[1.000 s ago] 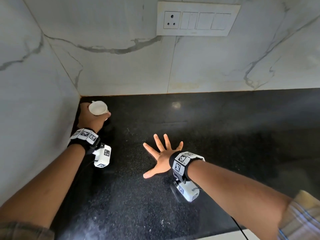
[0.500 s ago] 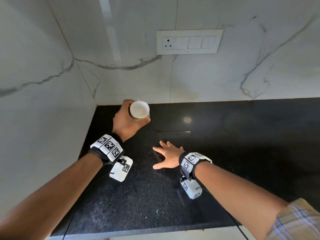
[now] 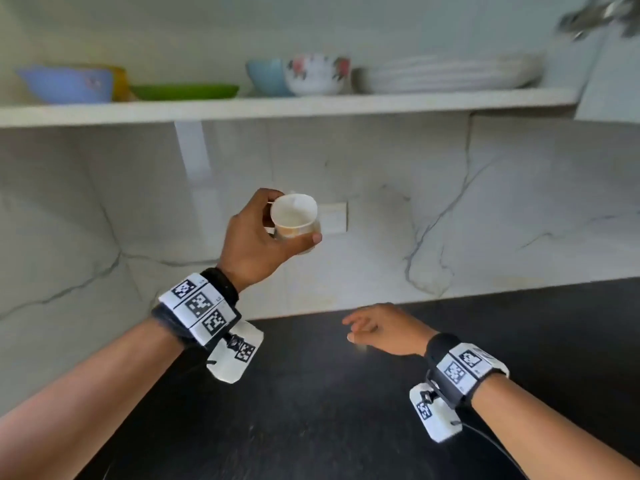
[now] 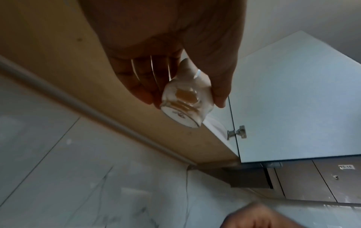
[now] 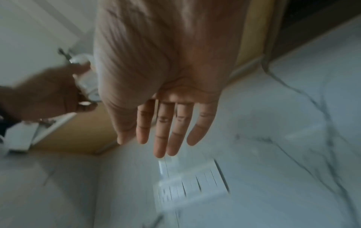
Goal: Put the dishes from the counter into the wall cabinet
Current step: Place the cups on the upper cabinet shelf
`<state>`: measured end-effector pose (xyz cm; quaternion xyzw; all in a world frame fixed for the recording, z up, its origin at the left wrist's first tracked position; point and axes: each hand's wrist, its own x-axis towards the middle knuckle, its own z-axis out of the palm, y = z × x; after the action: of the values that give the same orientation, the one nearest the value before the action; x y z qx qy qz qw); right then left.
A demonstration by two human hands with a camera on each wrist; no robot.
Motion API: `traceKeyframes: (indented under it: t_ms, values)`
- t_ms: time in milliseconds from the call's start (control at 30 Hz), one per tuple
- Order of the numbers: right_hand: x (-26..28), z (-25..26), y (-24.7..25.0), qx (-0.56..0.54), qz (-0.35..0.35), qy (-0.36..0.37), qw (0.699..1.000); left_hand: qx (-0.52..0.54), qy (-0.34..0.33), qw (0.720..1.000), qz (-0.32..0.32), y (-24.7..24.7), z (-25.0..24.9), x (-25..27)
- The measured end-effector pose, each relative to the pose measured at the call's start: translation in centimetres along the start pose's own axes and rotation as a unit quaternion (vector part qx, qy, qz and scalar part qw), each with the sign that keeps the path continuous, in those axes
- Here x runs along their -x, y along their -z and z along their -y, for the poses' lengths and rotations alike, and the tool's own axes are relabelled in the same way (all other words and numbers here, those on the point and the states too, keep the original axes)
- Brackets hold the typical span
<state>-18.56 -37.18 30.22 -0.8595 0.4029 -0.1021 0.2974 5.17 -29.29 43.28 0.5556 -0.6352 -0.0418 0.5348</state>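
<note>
Cup: a small white cup (image 3: 294,216) with tan markings on its side, held in the air above the worktop (image 3: 329,410) and below the shelf (image 3: 294,107); its mouth tips toward the head camera and it touches neither surface.
Left hand: the left hand (image 3: 254,242) is wrapped round the cup, thumb across the near side and fingers (image 4: 136,80) behind it; the cup sits at about 2 o'clock from the knuckles. In the left wrist view the cup's base (image 4: 180,117) pokes out past the fingertips.
Right hand: the right hand (image 3: 384,329) is empty, fingers loose and nearly straight, hovering low over the worktop at about 4 o'clock from the cup and well apart from it. The right wrist view confirms a flat palm (image 5: 175,77) holding nothing.
Shelf: already carries a blue bowl (image 3: 67,83) at 11 o'clock from the cup, a green plate (image 3: 185,91), a pale blue bowl (image 3: 266,76), a flowered bowl (image 3: 317,74) and a stack of white plates (image 3: 446,74) toward 1 o'clock.
Progress: judging by the loaded shelf and the bare stretch of worktop in view, most dishes seem stored; this cup looks like one of the last, though parts of the worktop lie out of frame.
Left to do: the cup is not yet on the shelf; it probably needs lifting toward 12 o'clock into a free gap.
Surroundings: a marble wall (image 3: 485,209) with a switch plate (image 3: 332,218) just behind the cup.
</note>
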Motion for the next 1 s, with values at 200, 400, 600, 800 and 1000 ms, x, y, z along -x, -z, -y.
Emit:
traceKeyframes:
  t_ms: [200,400,600,800,1000]
  values:
    - [3.1,4.6,14.1,-0.004,-0.174,0.138,0.975,-0.019,-0.08,0.996,-0.038,1.2,-9.2,-6.7]
    - [5.1,11.2,26.2,-0.02,-0.317,0.284,0.905,-0.029,-0.158,0.983,-0.091,3.9,-16.5,-12.6]
    - [3.2,17.1,35.6,0.048,-0.417,0.338,0.842,-0.009,-0.19,0.971,-0.142,7.5,-20.4,-18.1]
    - [-0.2,21.3,43.9,0.172,-0.524,0.29,0.782,-0.017,-0.233,0.956,-0.175,10.6,-23.4,-25.1]
    - [-3.8,23.1,51.7,0.274,-0.593,0.195,0.732,-0.015,-0.27,0.943,-0.192,11.5,-25.3,-31.7]
